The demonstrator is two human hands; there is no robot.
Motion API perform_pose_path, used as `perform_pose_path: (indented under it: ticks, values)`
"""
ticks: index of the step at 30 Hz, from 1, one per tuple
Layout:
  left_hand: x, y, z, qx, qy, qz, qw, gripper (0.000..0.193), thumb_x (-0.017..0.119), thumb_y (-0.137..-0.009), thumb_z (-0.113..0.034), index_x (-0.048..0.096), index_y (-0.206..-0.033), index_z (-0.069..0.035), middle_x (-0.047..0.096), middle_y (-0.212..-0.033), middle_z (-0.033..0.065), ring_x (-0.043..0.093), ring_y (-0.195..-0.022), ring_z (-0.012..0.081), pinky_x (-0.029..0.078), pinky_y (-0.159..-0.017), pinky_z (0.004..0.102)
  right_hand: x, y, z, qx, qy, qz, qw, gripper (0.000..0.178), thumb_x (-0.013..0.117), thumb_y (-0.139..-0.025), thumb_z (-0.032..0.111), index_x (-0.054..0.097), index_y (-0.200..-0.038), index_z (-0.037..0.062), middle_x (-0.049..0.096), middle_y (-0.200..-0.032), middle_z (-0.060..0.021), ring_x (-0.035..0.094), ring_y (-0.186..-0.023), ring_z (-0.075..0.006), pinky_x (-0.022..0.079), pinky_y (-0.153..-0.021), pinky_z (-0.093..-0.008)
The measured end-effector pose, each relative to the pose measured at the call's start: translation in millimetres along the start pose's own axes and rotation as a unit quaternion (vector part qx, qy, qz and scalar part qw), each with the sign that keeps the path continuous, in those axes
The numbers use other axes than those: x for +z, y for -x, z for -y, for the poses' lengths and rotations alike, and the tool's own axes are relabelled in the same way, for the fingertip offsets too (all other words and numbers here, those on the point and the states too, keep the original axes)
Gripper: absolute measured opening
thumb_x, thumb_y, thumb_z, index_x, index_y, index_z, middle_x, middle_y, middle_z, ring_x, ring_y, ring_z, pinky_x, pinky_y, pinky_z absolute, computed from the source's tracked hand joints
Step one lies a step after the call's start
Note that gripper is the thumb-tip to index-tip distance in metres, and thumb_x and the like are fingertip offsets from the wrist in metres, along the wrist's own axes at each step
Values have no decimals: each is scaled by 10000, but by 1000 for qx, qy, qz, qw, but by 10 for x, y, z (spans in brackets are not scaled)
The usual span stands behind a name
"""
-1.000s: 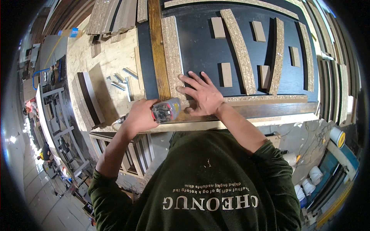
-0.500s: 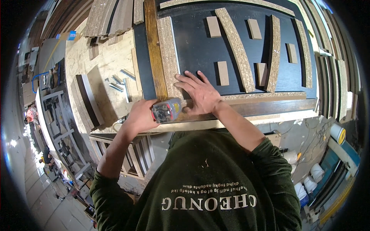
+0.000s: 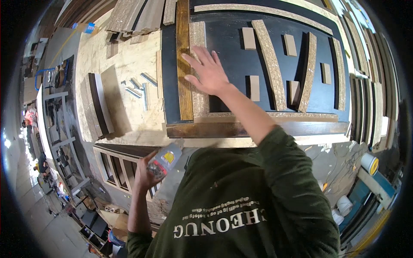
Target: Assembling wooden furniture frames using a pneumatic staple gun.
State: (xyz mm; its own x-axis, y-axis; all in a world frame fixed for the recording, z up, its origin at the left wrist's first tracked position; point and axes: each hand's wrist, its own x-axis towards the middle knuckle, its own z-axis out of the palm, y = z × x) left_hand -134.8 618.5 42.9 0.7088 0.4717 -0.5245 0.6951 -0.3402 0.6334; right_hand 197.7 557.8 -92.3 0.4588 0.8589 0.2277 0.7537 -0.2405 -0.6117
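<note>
Right hand (image 3: pixel 209 71) lies flat, fingers spread wide, on the pale chipboard strip (image 3: pixel 198 69) and partly on the dark panel (image 3: pixel 228 51); it grips nothing. That strip runs along the panel's left margin, touching the brown stained wood strip (image 3: pixel 184 64) on its outer side. Left hand (image 3: pixel 148 172) is off the bench (image 3: pixel 124 77), below its near edge, closed around a small clear bottle (image 3: pixel 164 158) with a yellow label, held tilted.

Edges: a dark stained rail (image 3: pixel 258 128) borders the panel's near edge, just inside the bench lip. Between the curved chipboard ribs (image 3: pixel 269 64) and small blocks (image 3: pixel 249 38) on the panel, bare dark surface stays open.

Surface and room: left of the panel the bench top is raw strand board, carrying a few short metal pieces (image 3: pixel 140 88) and a curved dark board (image 3: pixel 98 105), well apart from the hands. Stacked boards (image 3: pixel 137 15) lie at the far edge. Panels stand along the right; shelving and floor clutter lie to the left.
</note>
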Motion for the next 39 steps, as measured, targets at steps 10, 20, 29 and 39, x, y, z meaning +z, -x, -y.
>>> perform_pose_path:
  ticks: [10, 20, 29, 39]
  values:
    - [511, 641, 27, -70, 65, -103, 990, 61, 595, -725, -48, 589, -707, 10, 573, -631, 2, 505, -631, 45, 419, -513, 248, 58, -33, 20, -4, 111, 84, 990, 589, 464, -920, 348, 329, -1436, 98, 214, -1537, -136, 158, -1426, -360, 165, -1136, -559]
    - [759, 344, 342, 47, 127, -9, 991, 287, 710, -670, -80, 647, -928, 28, 687, -822, 134, 683, -771, 210, 522, -706, 315, -1295, 1073, -788, 256, 167, -94, 948, 579, 745, -727, 202, 548, -1254, 64, 590, -1111, -196, 559, -1028, -370, 460, -899, -433]
    - [716, 253, -248, 89, 63, 7, 994, 411, 745, -650, -88, 635, -1025, 38, 691, -950, 137, 667, -852, 175, 510, -766, 296, -1165, 1072, -661, 326, 2, -112, 939, 545, 778, -692, 210, 587, -1198, 145, 591, -1008, -180, 598, -952, -369, 494, -850, -420]
    - [979, 253, -727, -34, 95, -24, 995, 401, 757, -683, -114, 644, -1046, 10, 700, -963, 97, 654, -884, 168, 508, -806, 297, -2443, 1959, -1486, 350, -11, -59, 935, 644, 758, -726, 242, 515, -1320, 186, 394, -1421, -163, 428, -1257, -407, 377, -1035, -463]
